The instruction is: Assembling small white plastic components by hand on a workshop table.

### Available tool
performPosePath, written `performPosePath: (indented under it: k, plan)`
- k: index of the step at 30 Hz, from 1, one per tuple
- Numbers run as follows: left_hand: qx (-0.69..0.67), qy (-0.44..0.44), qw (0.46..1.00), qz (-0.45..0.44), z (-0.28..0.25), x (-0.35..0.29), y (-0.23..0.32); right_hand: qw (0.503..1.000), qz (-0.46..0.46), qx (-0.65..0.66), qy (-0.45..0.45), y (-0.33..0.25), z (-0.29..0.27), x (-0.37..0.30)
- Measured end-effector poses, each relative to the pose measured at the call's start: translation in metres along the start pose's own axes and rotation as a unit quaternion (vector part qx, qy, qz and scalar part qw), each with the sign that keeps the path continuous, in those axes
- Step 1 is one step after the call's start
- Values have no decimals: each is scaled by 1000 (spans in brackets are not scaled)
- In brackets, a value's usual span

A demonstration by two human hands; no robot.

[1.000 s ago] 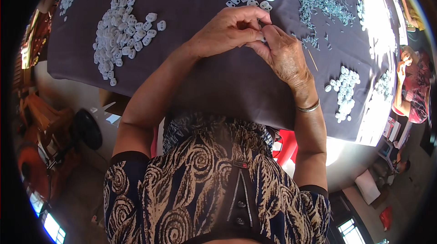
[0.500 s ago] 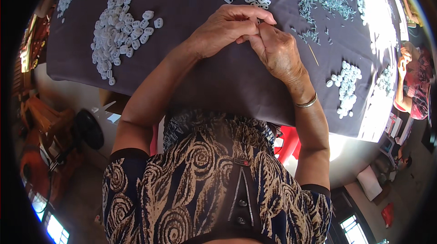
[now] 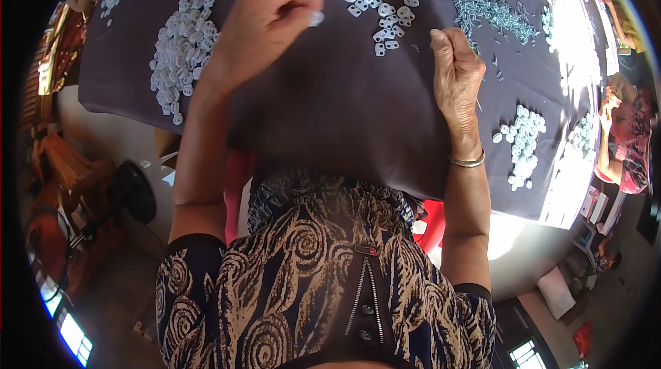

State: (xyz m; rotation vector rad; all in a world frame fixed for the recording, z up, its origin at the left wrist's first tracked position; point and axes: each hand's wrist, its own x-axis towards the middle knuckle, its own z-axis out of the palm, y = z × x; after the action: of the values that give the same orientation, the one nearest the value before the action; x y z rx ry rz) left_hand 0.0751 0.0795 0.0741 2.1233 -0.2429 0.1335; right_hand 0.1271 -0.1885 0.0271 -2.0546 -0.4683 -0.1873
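Head view showed the left hand [image 3: 265, 28] pinching a small white piece [image 3: 316, 18] and the right hand [image 3: 456, 73] fisted shut; a loosened pinch risked dropping it among the white pieces [image 3: 180, 49].

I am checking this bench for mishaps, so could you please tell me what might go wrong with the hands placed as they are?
1. The left hand pinches a small white plastic ring only at its fingertips; it might slip and fall among the loose rings.
2. The heap of white plastic rings lies near the edge of the dark purple cloth, so a sweeping forearm could knock pieces onto the floor.
3. The right hand is closed; whether it holds anything is hidden.
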Motion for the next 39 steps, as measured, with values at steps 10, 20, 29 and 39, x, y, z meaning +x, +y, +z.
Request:
performPosePath:
  k: [10, 20, 29, 39]
  plan:
    - [222, 150, 961, -71, -32, -52, -30, 990, -116, -73, -28, 3, 2, 8]
    - [40, 27, 997, 63, 51, -3, 7, 957, -201, -181, -108, -8, 16, 7]
    - [-134, 11, 990, 30, 98, 24, 6, 993, -92, 45, -62, -3, 7, 3]
    - [-220, 17, 975, 2, 102, 18, -1, 982, -34, 132, -130, 0, 1, 4]
